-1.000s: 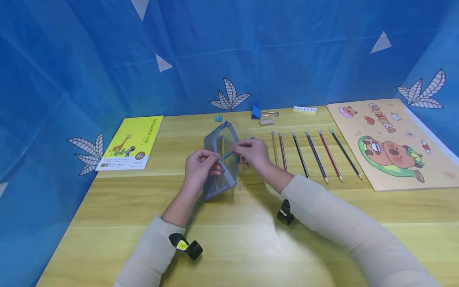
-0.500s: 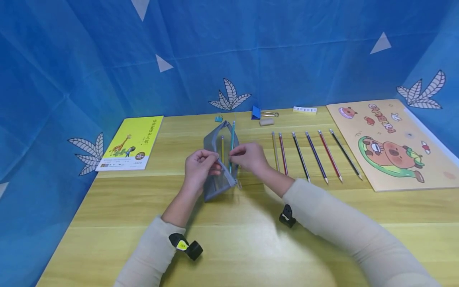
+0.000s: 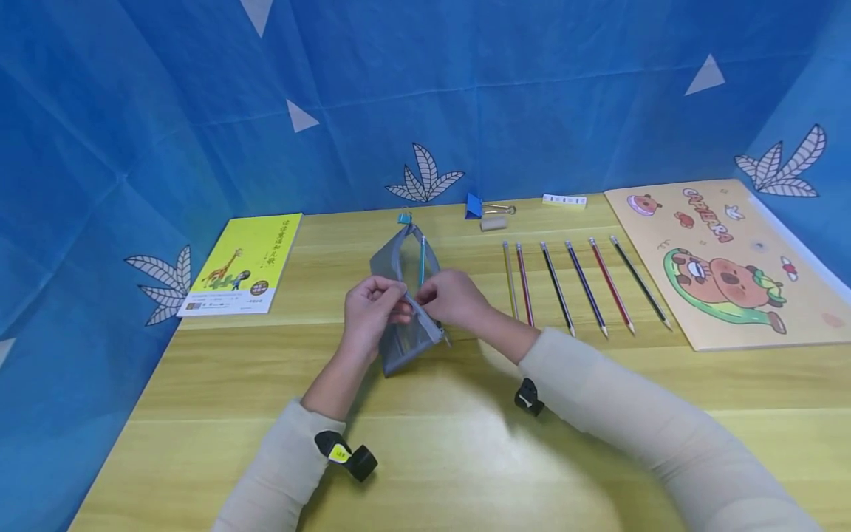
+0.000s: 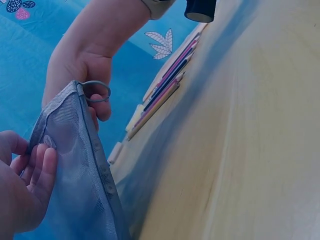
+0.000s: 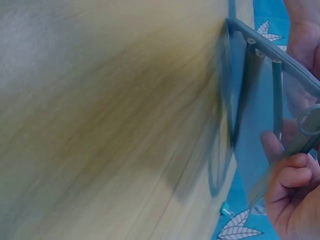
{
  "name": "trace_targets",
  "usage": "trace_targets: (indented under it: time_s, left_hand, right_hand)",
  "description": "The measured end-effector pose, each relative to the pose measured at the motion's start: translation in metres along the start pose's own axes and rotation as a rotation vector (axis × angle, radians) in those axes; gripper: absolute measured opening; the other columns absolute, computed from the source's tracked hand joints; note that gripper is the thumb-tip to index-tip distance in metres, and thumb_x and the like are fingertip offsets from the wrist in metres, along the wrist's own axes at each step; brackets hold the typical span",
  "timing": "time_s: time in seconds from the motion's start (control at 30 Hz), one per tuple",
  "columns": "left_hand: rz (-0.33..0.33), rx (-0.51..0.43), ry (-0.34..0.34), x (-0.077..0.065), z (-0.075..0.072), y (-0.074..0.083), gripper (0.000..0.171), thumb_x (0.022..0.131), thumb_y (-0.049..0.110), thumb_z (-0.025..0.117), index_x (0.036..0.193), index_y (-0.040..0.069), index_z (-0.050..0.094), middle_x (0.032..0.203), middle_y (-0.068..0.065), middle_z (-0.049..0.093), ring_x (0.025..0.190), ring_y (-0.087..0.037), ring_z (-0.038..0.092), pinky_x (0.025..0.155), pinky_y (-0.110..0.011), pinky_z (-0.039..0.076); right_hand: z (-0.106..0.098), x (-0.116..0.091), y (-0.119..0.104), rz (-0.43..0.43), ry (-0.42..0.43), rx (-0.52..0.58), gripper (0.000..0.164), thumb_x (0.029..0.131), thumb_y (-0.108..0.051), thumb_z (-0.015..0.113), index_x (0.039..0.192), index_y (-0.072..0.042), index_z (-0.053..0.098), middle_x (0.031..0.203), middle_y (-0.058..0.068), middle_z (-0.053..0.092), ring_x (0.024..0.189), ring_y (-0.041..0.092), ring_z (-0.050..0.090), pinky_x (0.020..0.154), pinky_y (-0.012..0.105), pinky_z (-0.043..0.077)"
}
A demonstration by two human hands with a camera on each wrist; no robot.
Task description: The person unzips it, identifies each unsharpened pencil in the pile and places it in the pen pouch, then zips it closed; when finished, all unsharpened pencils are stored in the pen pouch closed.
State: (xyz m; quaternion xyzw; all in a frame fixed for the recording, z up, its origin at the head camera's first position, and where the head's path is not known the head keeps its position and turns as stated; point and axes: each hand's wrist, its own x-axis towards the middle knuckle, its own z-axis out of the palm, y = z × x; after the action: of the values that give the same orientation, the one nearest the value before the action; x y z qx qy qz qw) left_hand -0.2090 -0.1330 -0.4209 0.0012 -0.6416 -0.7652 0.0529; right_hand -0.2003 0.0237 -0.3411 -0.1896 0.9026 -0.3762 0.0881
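My left hand (image 3: pixel 375 310) pinches the zipped rim of a grey mesh pencil case (image 3: pixel 408 343), which stands tilted with its mouth unzipped. In the left wrist view, the left thumb and fingers (image 4: pixel 37 165) hold the mesh edge. My right hand (image 3: pixel 455 299) is at the mouth, its fingertips on a teal pencil (image 3: pixel 422 258) that stands eraser end up inside the case. In the right wrist view, the teal pencil (image 5: pixel 277 95) shows through the mesh beside other pencils (image 5: pixel 247 75). The right fingertips are partly hidden by the case's rim.
Several pencils (image 3: pixel 585 284) lie in a row to the right. Behind are a blue binder clip (image 3: pixel 473 207), a small teal clip (image 3: pixel 404 218), a grey-brown cylinder (image 3: pixel 494 223) and a white strip (image 3: pixel 564 200). A yellow book (image 3: pixel 246 258) and a capybara folder (image 3: pixel 731 273) flank them.
The teal pencil has swung from slanted to upright and slid lower into the case. My right hand has moved down and left to the mouth; the case has tipped slightly. The left hand keeps its grip.
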Motion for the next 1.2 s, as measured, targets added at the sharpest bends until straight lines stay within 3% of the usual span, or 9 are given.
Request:
trace_targets:
  time_s: [0.2,0.33,0.5,0.67,0.77,0.97,1.13,1.2]
  left_hand:
    - [0.005,-0.006,-0.018,0.003,-0.001,-0.003,0.018,0.073,0.013,0.066,0.083,0.003,0.056,0.075,-0.021,0.059,0.055,-0.025,0.059,0.048,-0.04,0.053]
    - [0.001,-0.008,-0.024,0.003,-0.001,-0.002,0.02,0.073,0.014,0.067,0.084,0.002,0.055,0.075,-0.021,0.059,0.055,-0.025,0.059,0.048,-0.039,0.053]
    - [0.0,-0.004,-0.007,0.004,-0.006,0.001,0.02,0.073,0.014,0.067,0.084,0.002,0.055,0.075,-0.02,0.059,0.055,-0.025,0.059,0.048,-0.039,0.053]
    - [0.015,-0.006,0.035,0.008,-0.015,0.004,0.022,0.071,0.014,0.068,0.084,0.001,0.056,0.075,-0.021,0.059,0.054,-0.025,0.058,0.046,-0.039,0.053]
    - [0.012,-0.005,0.042,0.009,-0.02,0.004,0.025,0.07,0.015,0.069,0.085,0.0,0.056,0.075,-0.021,0.058,0.055,-0.026,0.058,0.046,-0.039,0.053]
    - [0.007,0.036,0.023,0.009,-0.027,0.003,0.021,0.072,0.015,0.068,0.084,0.003,0.056,0.076,-0.021,0.058,0.056,-0.026,0.058,0.047,-0.039,0.053]
    - [0.004,0.054,0.019,0.009,-0.031,0.003,0.022,0.071,0.016,0.069,0.083,0.002,0.056,0.076,-0.021,0.058,0.056,-0.027,0.058,0.048,-0.04,0.053]
    - [0.002,0.06,0.021,0.009,-0.032,0.003,0.023,0.071,0.016,0.069,0.084,0.002,0.057,0.076,-0.022,0.058,0.056,-0.027,0.058,0.048,-0.04,0.053]
  right_hand:
    - [-0.003,0.001,-0.002,-0.074,-0.055,-0.076,0.01,0.071,-0.007,0.064,0.079,-0.013,0.068,0.072,-0.005,0.063,0.067,0.01,0.055,0.06,0.019,0.048]
    - [-0.007,0.0,-0.001,-0.134,-0.063,-0.072,0.013,0.074,-0.009,0.062,0.084,-0.014,0.068,0.078,-0.005,0.064,0.066,0.009,0.053,0.057,0.019,0.046]
    - [-0.023,-0.005,0.011,-0.123,0.082,0.032,0.016,0.081,-0.016,0.06,0.095,-0.012,0.066,0.087,-0.003,0.063,0.051,0.013,0.046,0.041,0.021,0.04]
    - [-0.05,-0.01,0.038,-0.021,0.304,0.09,0.019,0.081,-0.019,0.059,0.097,-0.01,0.064,0.085,0.003,0.062,0.062,0.016,0.054,0.049,0.028,0.047]
    - [-0.06,-0.014,0.056,0.091,0.362,0.074,0.022,0.081,-0.022,0.059,0.099,-0.01,0.063,0.085,0.006,0.062,0.072,0.018,0.056,0.055,0.031,0.048]
    - [-0.063,-0.02,0.079,0.299,0.318,-0.074,0.033,0.079,-0.029,0.06,0.105,-0.008,0.06,0.094,0.01,0.061,0.073,0.02,0.056,0.044,0.026,0.042]
    - [-0.062,-0.023,0.085,0.363,0.261,-0.142,0.038,0.078,-0.03,0.061,0.108,-0.007,0.059,0.102,0.011,0.059,0.054,0.015,0.05,0.033,0.021,0.031]
    - [-0.061,-0.023,0.086,0.376,0.241,-0.16,0.038,0.078,-0.03,0.061,0.107,-0.006,0.059,0.104,0.01,0.059,0.051,0.014,0.047,0.033,0.021,0.032]
